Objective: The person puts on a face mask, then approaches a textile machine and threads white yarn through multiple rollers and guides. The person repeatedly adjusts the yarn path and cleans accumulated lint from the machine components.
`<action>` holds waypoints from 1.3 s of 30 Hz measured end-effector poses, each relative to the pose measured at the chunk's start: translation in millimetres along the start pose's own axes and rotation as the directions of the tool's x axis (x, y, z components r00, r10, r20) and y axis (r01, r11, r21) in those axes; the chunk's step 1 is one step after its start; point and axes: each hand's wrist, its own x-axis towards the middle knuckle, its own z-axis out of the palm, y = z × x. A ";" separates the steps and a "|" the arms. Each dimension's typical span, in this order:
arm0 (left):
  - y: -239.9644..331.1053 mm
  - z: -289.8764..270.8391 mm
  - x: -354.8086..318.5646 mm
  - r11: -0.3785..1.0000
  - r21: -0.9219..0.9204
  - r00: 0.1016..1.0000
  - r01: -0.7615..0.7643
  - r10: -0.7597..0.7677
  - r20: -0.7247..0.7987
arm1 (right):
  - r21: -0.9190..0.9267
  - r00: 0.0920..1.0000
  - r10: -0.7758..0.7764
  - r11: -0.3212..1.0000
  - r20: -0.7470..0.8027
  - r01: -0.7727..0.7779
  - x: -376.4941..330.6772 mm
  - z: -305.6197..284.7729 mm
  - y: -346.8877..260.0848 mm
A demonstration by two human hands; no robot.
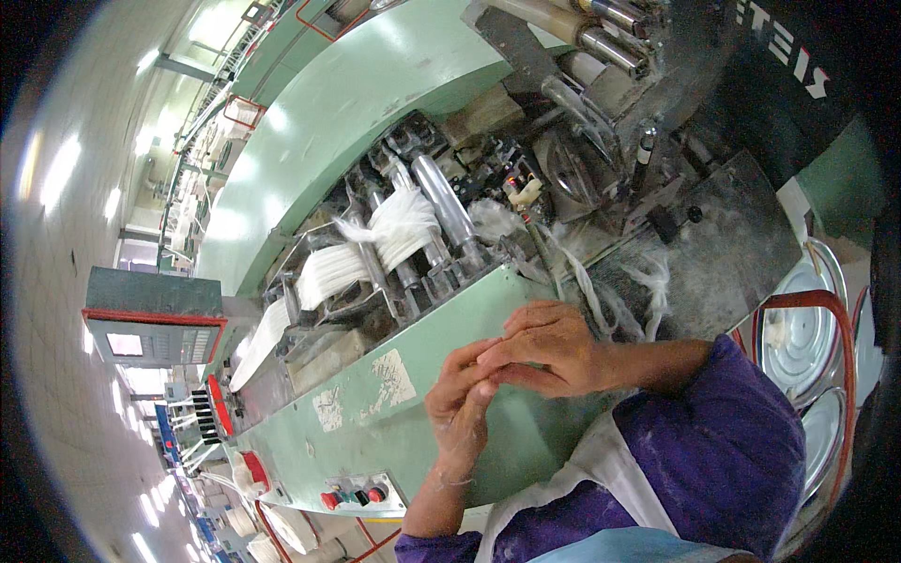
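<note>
One bare left hand (458, 399) touches the bare right hand (556, 352), grips unclear; the loose white fibre strand (584, 283) seems soft, fragile: pinch mid-length.

The shirt (713, 441) is deep purple, its loose sleeves ending well above the wrists. Both the left hand (460, 399) and the right hand (554, 352) are bare, as are the forearms. A thin, pale band (455, 482) circles the left wrist. White straps (624, 469) cross the purple front and meet at an angle. Light blue cloth (633, 548) shows along the bottom edge.
</note>
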 end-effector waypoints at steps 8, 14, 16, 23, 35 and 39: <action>-13.9 -22.9 10.4 0.995 0.098 0.960 0.006 0.022 -0.279 | 0.552 0.463 0.856 0.507 -0.231 -0.662 -46.9 -28.4 156.3; -19.3 -23.2 11.7 0.992 0.120 0.964 -0.048 0.078 -0.253 | 0.027 0.517 0.856 0.517 -0.007 -0.856 -65.9 -9.5 226.8; -19.2 -23.1 12.2 0.990 0.128 0.965 -0.053 0.083 -0.250 | 0.361 0.482 0.868 0.416 0.116 -0.835 -61.6 -2.2 230.1; -18.2 -20.7 12.6 0.981 0.190 0.972 -0.038 0.080 -0.220 | 0.771 0.271 0.852 -0.215 0.448 -0.600 -62.8 10.4 237.1; -14.3 -15.3 14.2 0.926 0.377 0.983 -0.033 0.098 -0.153 | 0.365 0.345 0.878 0.218 0.332 -0.905 -25.1 67.0 300.9; -14.2 -15.3 13.4 0.936 0.349 0.987 -0.046 0.096 -0.127 | 0.364 0.202 0.897 0.050 0.394 -0.930 -35.0 62.4 310.3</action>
